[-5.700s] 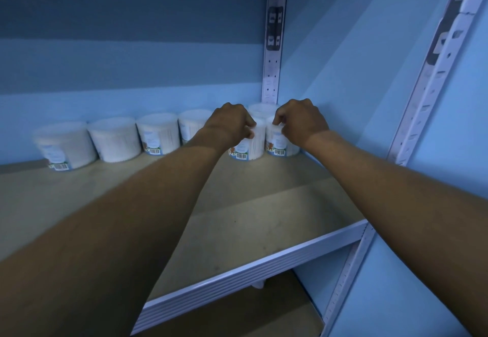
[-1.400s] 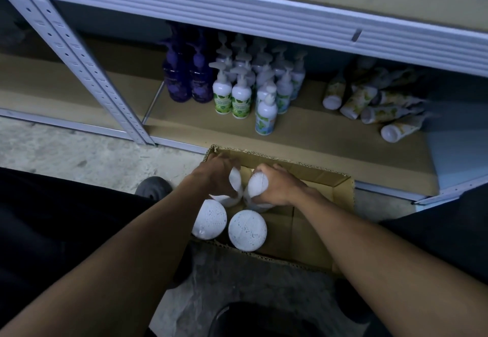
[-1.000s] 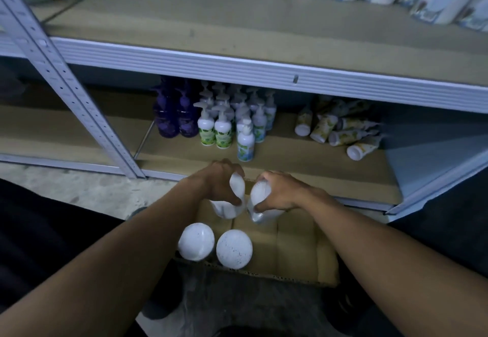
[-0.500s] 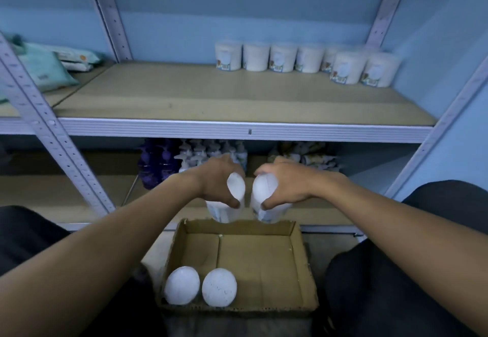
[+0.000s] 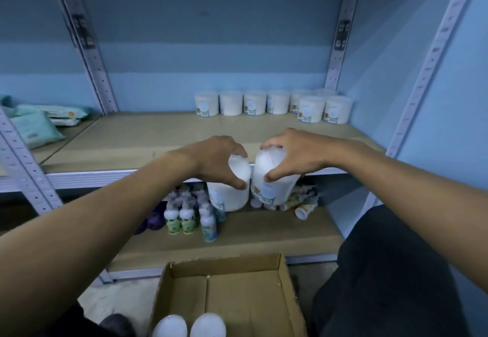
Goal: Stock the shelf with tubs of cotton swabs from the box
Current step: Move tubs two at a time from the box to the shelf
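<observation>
My left hand (image 5: 214,161) grips a white tub of cotton swabs (image 5: 229,194) by its lid. My right hand (image 5: 293,153) holds a second tub (image 5: 274,188) the same way. Both tubs hang side by side, almost touching, in front of the middle shelf's front edge (image 5: 105,176). Several tubs (image 5: 269,102) stand in a row at the back right of that shelf, two of them (image 5: 323,109) set forward. The cardboard box (image 5: 237,291) lies open on the floor below, with two tubs (image 5: 188,327) in its near left corner.
Teal wipe packs (image 5: 34,125) lie on the neighbouring shelf at left. Pump bottles (image 5: 190,215) and fallen tubes (image 5: 303,204) fill the lower shelf. Perforated metal uprights (image 5: 23,167) frame the bay. A blue side wall (image 5: 396,72) closes the right.
Both hands left the shelf, took a tub each from the box, and have risen with them to the middle shelf's front edge. The view has tilted up.
</observation>
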Demonstrator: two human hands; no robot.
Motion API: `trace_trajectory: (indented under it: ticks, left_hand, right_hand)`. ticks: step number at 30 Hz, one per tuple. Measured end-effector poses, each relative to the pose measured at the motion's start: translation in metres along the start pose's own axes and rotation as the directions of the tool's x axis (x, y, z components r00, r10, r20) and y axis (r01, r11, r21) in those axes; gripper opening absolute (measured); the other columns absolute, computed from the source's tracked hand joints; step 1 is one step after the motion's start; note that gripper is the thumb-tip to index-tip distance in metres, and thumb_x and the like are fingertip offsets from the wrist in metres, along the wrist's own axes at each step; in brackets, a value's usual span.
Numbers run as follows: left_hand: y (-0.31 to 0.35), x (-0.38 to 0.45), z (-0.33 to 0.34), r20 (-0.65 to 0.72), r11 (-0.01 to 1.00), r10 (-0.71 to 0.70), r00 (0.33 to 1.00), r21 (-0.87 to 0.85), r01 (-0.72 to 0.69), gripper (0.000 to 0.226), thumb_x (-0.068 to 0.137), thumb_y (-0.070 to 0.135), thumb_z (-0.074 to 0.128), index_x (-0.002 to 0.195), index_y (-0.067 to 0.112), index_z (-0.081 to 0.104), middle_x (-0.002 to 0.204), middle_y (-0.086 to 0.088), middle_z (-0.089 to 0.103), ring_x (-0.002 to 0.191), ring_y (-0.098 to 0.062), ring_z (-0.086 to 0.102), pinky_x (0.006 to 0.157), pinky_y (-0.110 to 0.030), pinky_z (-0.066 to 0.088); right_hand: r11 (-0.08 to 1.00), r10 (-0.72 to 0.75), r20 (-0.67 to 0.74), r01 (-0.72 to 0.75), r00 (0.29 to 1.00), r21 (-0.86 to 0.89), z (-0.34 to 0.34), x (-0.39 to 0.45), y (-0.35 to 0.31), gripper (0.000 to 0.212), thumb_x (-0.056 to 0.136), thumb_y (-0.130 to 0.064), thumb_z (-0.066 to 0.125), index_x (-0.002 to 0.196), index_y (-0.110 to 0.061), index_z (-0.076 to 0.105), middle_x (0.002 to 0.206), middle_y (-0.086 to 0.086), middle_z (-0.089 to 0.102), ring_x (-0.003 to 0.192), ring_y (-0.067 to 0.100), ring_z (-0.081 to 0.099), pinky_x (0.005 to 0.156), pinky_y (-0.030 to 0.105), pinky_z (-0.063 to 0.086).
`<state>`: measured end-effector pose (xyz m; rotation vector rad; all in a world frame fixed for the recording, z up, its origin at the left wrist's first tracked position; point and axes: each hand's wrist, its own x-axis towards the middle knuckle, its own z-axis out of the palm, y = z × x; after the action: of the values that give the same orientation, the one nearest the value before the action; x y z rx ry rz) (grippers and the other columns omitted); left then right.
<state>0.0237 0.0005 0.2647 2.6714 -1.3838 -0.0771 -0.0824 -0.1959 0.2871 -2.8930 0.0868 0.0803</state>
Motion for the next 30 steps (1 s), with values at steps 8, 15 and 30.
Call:
trace_trajectory:
  ticks: [8, 15, 30]
  left_hand:
    - [0.021, 0.046, -0.055, -0.060, 0.996, 0.008, 0.998, 0.084, -0.003, 0.072, 0.069, 0.063, 0.072, 0.132, 0.034, 0.054, 0.136, 0.008, 0.053, 0.126, -0.015, 0.047, 0.101, -0.036, 0.043]
    - [0.024, 0.085, -0.062, -0.038, 0.998, -0.012, 0.999, 0.059, 0.014, 0.073, 0.071, 0.060, 0.073, 0.135, 0.030, 0.054, 0.141, 0.008, 0.051, 0.130, -0.015, 0.046, 0.101, -0.031, 0.042]
    - [0.019, 0.136, -0.046, 0.011, 1.000, -0.021, 1.000, 0.019, 0.021, 0.069, 0.075, 0.057, 0.073, 0.134, 0.025, 0.056, 0.140, 0.006, 0.051, 0.128, -0.016, 0.046, 0.095, -0.027, 0.040]
  right_hand:
    - [0.997, 0.069, -0.117, -0.066, 0.991, 0.026, -0.047, 0.019, 0.018, 0.082, 0.069, -0.053, 0.080, 0.142, -0.029, 0.053, 0.132, -0.005, 0.054, 0.097, 0.019, 0.063, 0.062, 0.033, 0.063]
    - [0.986, 0.162, -0.174, -0.154, 0.971, 0.061, -0.051, 0.037, 0.041, 0.075, 0.066, -0.057, 0.079, 0.136, -0.036, 0.058, 0.120, -0.004, 0.060, 0.078, 0.016, 0.069, 0.057, 0.028, 0.060]
    - [0.982, 0.183, -0.210, -0.171, 0.960, 0.075, -0.029, 0.073, 0.080, 0.050, 0.077, -0.048, 0.076, 0.122, -0.031, 0.062, 0.130, -0.001, 0.054, 0.103, 0.012, 0.049, 0.079, 0.030, 0.042]
